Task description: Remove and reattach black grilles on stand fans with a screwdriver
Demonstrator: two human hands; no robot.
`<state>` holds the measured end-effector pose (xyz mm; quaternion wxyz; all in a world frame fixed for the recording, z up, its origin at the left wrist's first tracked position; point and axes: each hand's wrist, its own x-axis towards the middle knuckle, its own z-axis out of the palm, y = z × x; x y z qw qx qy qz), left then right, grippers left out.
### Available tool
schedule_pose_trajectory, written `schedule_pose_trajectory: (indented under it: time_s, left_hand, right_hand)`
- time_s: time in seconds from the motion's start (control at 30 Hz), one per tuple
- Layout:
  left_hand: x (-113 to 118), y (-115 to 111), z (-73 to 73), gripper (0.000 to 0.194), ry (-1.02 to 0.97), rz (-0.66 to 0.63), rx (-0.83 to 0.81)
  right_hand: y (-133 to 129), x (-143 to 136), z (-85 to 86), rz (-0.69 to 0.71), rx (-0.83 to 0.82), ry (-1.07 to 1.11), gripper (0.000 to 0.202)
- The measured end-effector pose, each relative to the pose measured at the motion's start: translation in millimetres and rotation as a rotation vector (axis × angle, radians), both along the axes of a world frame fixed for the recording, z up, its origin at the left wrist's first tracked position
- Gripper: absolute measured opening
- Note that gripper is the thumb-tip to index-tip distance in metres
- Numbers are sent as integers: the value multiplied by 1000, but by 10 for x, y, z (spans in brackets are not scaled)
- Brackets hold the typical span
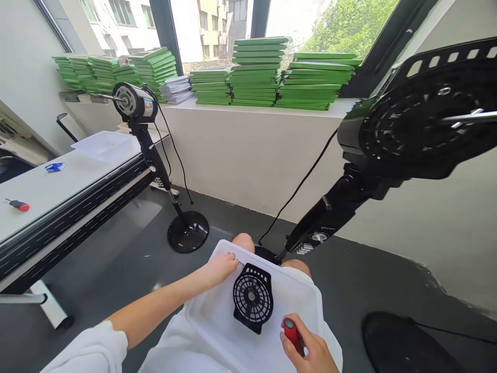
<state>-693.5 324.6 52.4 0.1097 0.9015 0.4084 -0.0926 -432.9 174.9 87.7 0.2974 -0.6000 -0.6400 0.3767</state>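
Right hand [312, 348] curls around a red-handled tool [292, 336] over the near right side of the white tray [297, 292]; left hand [220, 270] is bunched by its far left rim, whether pinching anything I cannot tell. Between them, inside the tray, lies a black grille cover [252, 296].

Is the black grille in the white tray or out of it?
In. The black grille lies within the sides of the white tray, between the left hand and the right hand.
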Motion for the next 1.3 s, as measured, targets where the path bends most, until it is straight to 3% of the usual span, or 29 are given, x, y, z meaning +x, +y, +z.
schedule_pose_trajectory:
  time_s: [0.23, 0.43, 0.57, 0.67, 0.8, 0.97, 1.13, 1.23, 1.3]
  left_hand:
    - [101, -169, -44, 30, 15, -21, 75]
    - [56, -338, -85, 50, 9, -69, 128]
    - [126, -228, -106, 32, -3, -71, 88]
    - [237, -108, -125, 22, -23, -28, 38]
    - [353, -24, -134, 23, -66, 28, -23]
    - [302, -61, -95, 24, -152, 81, -105]
    - [120, -143, 55, 24, -353, 224, -173]
    - [82, -213, 292, 24, -546, 254, -224]
    - [109, -266, 502, 36, -776, 239, -338]
  right_hand:
    - [-35, -45, 41, 95, -50, -53, 29]
    - [-19, 44, -126, 202, -100, -59, 28]
    - [16, 84, -256, 263, -119, -61, 28]
    - [2, 63, -247, 247, -109, -62, 28]
    - [-45, -4, -135, 168, -70, -63, 27]
    - [-81, -69, -40, 105, -32, -55, 25]
    - [-122, -87, -18, 73, -18, -28, 25]
    - [-107, -35, 45, 28, 29, -12, 30]
    - [-54, 20, 144, 5, 79, 14, 36]
